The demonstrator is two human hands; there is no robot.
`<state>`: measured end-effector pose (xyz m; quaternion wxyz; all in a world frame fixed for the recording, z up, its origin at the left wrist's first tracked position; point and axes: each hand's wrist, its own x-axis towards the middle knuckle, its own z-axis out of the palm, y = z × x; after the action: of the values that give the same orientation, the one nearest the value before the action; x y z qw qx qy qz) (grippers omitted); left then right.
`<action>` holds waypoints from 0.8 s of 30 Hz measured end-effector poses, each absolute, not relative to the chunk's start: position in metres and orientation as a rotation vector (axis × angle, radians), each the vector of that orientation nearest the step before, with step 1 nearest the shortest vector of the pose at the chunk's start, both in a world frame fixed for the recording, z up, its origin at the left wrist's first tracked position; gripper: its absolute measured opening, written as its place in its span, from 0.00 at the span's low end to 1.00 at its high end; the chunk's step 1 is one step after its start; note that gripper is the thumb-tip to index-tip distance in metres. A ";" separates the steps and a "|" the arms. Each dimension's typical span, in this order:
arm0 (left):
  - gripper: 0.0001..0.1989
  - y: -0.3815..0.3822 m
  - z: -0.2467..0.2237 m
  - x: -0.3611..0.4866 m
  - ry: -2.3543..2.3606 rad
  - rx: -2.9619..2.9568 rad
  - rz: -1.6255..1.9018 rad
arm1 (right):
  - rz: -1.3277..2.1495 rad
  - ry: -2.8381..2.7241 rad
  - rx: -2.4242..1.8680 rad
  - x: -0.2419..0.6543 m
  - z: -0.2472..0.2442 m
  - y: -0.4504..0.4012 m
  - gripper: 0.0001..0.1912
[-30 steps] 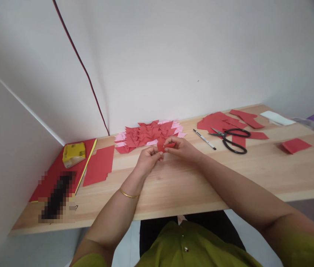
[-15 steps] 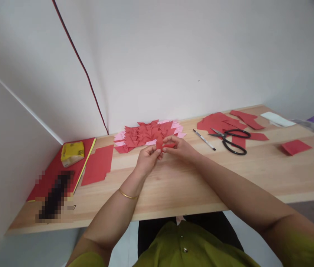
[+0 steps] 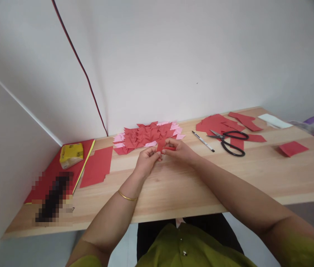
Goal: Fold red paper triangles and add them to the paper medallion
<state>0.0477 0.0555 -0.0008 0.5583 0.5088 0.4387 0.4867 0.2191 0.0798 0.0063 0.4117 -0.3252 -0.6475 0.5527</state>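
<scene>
A small piece of red paper (image 3: 160, 144) is held between both hands above the middle of the table. My left hand (image 3: 146, 161) pinches its lower left side with thumb and fingers. From the right, my right hand (image 3: 179, 151) grips the same paper, its fingers curled around a folded part. The fingers partly cover the paper, so its exact shape is hidden. Just behind the hands lies a pile of folded red and pink paper pieces (image 3: 143, 135) against the wall.
To the right lie a pen (image 3: 203, 141), black-handled scissors (image 3: 226, 139), red paper scraps (image 3: 215, 122), a folded red square (image 3: 293, 148) and a white strip (image 3: 275, 121). At left are red sheets (image 3: 97, 167), a yellow packet (image 3: 71, 155) and a blurred dark object (image 3: 54, 196).
My fingers have shifted slightly on the red paper, and it shows less between them. The whole view has moved a little; the things on the table stay put.
</scene>
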 end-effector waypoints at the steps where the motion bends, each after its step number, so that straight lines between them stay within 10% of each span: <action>1: 0.08 0.055 0.000 0.047 1.070 1.244 1.151 | 1.407 -1.637 -0.802 0.218 0.005 0.080 0.13; 24: 0.09 0.054 0.003 0.046 1.067 1.083 1.203 | 1.615 -1.344 -0.724 0.208 -0.008 0.078 0.16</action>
<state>0.0463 0.0544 0.0028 0.5656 0.4607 0.4537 0.5118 0.2077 0.0775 -0.0075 0.4435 -0.2918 -0.5420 0.6515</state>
